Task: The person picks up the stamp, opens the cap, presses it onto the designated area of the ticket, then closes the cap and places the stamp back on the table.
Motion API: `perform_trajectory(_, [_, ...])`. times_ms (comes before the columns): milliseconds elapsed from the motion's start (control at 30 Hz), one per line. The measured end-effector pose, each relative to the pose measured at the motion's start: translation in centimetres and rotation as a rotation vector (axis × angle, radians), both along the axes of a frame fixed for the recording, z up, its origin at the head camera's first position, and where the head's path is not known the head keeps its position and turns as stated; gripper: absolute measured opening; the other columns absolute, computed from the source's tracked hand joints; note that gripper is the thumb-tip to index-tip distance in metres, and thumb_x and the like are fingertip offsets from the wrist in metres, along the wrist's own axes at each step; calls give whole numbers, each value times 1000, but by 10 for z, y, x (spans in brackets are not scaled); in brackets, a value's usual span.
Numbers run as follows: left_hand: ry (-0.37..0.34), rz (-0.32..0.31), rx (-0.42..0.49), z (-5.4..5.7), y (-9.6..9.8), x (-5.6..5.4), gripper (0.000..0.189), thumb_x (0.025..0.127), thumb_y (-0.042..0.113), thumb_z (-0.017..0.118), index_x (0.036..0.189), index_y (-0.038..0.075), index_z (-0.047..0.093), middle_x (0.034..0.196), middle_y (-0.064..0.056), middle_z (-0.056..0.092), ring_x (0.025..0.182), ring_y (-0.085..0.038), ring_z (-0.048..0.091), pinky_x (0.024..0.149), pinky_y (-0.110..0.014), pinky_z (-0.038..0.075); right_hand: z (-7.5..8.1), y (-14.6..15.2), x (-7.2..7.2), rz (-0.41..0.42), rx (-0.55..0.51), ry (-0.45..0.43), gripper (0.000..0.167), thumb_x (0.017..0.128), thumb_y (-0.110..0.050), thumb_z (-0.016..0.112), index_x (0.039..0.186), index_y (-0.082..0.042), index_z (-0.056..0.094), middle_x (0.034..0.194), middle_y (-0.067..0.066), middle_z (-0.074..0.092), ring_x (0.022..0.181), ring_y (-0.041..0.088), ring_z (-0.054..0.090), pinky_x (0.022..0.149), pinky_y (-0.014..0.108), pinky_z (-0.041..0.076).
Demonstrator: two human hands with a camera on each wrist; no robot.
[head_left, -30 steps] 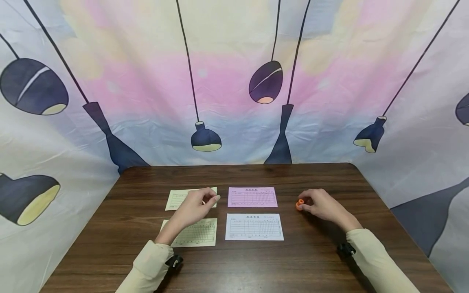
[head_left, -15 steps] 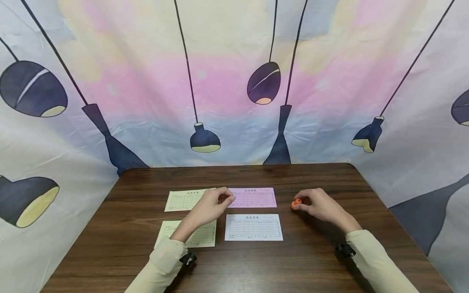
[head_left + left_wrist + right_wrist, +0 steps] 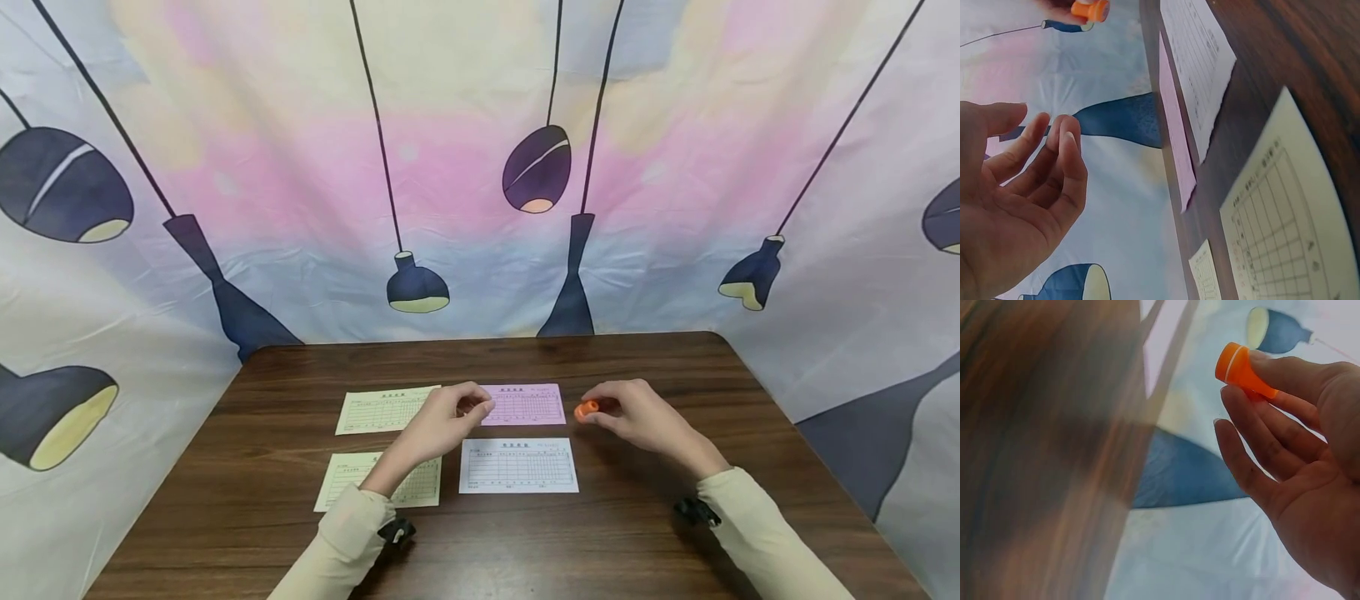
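My right hand (image 3: 641,414) pinches a small orange stamp (image 3: 1241,370) between thumb and fingertips, just right of the pink form (image 3: 527,406). The stamp has a wide round end with a thin white line round it and a narrower middle. My left hand (image 3: 1029,169) holds nothing, its fingers loosely bent and thumb apart from them. In the head view its fingertips overlap the left end of the pink form. Below the pink form lies a white form (image 3: 518,467). Two pale yellow forms lie on the left, an upper one (image 3: 378,410) and a lower one (image 3: 348,479) partly hidden by my left forearm.
The forms lie flat on a dark brown wooden table (image 3: 517,550). Behind it and at both sides hangs a pastel cloth (image 3: 465,167) printed with dark lamps. Each wrist wears a black device, the left one (image 3: 396,531) beside the cuff.
My left hand has moved right, from over the upper yellow form to the pink form's left end. My right hand has shifted left with the stamp, closer to the pink form.
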State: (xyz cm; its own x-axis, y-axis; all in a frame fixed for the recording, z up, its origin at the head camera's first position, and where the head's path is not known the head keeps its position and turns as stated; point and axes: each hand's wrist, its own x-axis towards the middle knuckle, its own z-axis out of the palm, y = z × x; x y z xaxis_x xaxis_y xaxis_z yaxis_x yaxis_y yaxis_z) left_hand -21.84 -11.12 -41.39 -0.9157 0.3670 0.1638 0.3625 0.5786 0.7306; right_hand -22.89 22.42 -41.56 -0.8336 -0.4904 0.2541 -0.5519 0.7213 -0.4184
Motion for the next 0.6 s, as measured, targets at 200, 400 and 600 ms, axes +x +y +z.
perform_trajectory(200, [11, 2, 19, 0, 7, 3, 16, 105, 25, 65, 113, 15, 76, 104, -1, 78, 86, -12, 67, 75, -26, 56, 13, -16, 8, 64, -90, -11, 20, 92, -8, 81, 112, -11, 80, 102, 0, 80, 89, 6, 70, 76, 25, 63])
perform_trajectory(400, [19, 3, 65, 1, 14, 5, 21, 105, 28, 66, 118, 16, 77, 113, 3, 78, 95, -11, 71, 87, -30, 60, 23, -31, 12, 92, -208, 23, 27, 88, -4, 84, 114, -10, 79, 104, 2, 80, 90, 8, 73, 78, 30, 66])
perform_trajectory(600, [-42, 9, 162, 3, 23, 8, 26, 104, 35, 67, 123, 20, 76, 117, 1, 77, 96, -13, 71, 84, -31, 61, 28, -41, 16, 137, -256, 41, 28, 88, -4, 83, 115, -9, 79, 105, 3, 80, 92, 11, 75, 80, 35, 67])
